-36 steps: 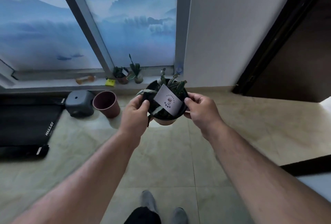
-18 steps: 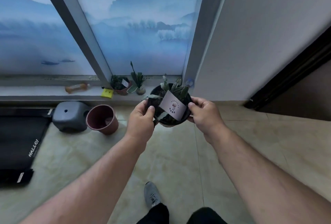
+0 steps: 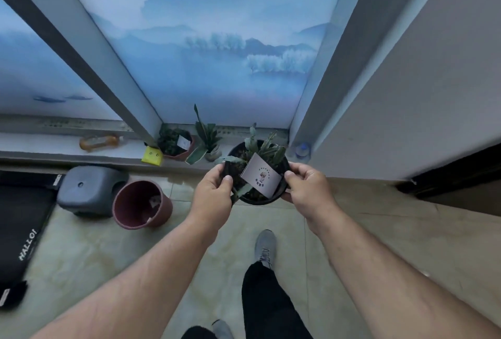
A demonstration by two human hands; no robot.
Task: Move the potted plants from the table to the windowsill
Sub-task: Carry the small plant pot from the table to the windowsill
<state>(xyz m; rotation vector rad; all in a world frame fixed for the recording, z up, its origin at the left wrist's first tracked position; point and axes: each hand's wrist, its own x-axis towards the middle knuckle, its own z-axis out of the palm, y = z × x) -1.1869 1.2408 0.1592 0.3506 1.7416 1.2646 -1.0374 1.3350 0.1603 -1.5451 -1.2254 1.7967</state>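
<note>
Hands (image 3: 214,192) (image 3: 305,189) grip one pot (image 3: 257,173); two pots (image 3: 175,146) (image 3: 211,152) on sill (image 3: 54,148).

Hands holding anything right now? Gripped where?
Both hold the black potted plant: left hand grips its left rim, right hand its right rim.

Home room: tiled floor (image 3: 379,230), windowsill (image 3: 54,146) with houseplants (image 3: 206,138).

Left hand (image 3: 214,195) and right hand (image 3: 305,189) are covering the black pot's (image 3: 256,199) sides; fingers curling behind it, out of sight. Label card (image 3: 260,177) print is reading too small. Black mat (image 3: 19,233) is running off the left edge. Near shoe (image 3: 222,329) is getting cut by the bottom edge.
</note>
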